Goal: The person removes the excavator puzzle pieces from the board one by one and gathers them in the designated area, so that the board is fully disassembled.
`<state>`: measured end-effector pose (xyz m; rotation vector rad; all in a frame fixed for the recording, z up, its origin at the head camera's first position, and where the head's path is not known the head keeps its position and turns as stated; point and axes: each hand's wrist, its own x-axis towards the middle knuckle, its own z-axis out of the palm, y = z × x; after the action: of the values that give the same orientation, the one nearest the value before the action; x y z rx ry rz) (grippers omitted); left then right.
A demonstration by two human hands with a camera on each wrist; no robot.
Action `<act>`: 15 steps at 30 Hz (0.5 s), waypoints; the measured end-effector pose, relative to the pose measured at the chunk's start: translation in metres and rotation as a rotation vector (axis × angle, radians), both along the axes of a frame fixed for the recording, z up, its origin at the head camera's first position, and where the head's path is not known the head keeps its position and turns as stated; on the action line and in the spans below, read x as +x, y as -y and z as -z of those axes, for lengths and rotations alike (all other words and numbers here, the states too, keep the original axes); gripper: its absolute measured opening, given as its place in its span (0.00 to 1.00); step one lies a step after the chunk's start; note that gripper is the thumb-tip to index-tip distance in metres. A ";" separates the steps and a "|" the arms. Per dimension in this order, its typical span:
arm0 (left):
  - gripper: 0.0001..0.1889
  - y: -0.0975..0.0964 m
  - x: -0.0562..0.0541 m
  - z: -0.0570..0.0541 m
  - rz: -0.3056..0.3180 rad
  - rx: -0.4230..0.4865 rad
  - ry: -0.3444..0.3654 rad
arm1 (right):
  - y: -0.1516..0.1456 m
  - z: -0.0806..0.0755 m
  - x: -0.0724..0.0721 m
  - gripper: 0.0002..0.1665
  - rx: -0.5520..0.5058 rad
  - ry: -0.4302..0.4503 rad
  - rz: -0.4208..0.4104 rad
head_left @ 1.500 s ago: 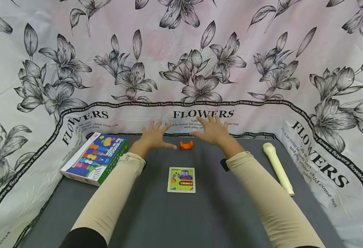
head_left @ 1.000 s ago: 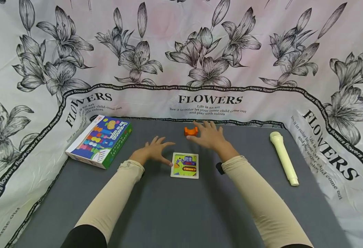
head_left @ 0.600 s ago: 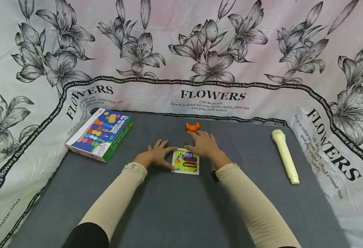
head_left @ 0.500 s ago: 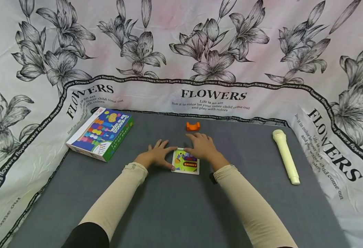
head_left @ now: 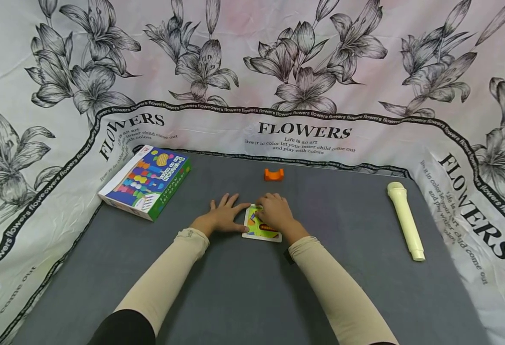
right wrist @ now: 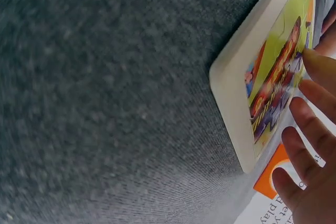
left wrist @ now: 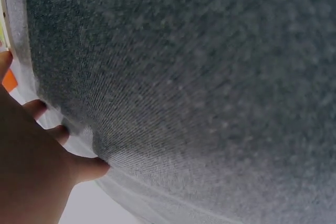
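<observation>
A small square picture puzzle [head_left: 262, 235] in a cream frame lies flat on the grey table, showing a digger on green. At its left edge rests my left hand [head_left: 223, 218], thumb and forefinger spread along the frame, the other fingers fanned out. My right hand [head_left: 277, 213] covers the puzzle's upper right part. In the right wrist view its thumb and fingertips touch the picture [right wrist: 278, 72], fingers loosely extended. The left wrist view shows spread fingers [left wrist: 86, 169] against the grey cloth, with just a sliver of the puzzle frame at the left.
Beyond the hands sits a small orange curved block [head_left: 274, 176]. A colourful toy box [head_left: 146, 184] lies at the back left. On the right is a pale yellow baton-like stick [head_left: 406, 223]. A flower-print cloth [head_left: 304, 141] hangs around the table's far and side edges.
Both hands have come down and nearer from the back of the table to the puzzle. The left reached its left edge; the right then slid left over the picture. The camera has tilted down.
</observation>
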<state>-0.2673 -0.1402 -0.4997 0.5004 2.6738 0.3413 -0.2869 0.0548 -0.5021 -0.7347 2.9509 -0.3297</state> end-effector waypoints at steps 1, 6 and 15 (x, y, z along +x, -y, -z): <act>0.42 -0.001 0.000 0.000 -0.003 -0.001 0.001 | 0.000 0.000 0.000 0.20 0.000 -0.003 0.000; 0.38 -0.003 0.000 0.005 -0.029 0.007 -0.022 | 0.002 -0.001 0.001 0.18 -0.003 -0.017 -0.013; 0.35 -0.008 0.000 0.014 -0.078 0.024 -0.059 | 0.004 0.000 0.000 0.17 -0.016 0.002 -0.008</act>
<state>-0.2672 -0.1322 -0.5138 0.4205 2.7549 0.3869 -0.2871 0.0504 -0.5024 -0.7478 2.9459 -0.3531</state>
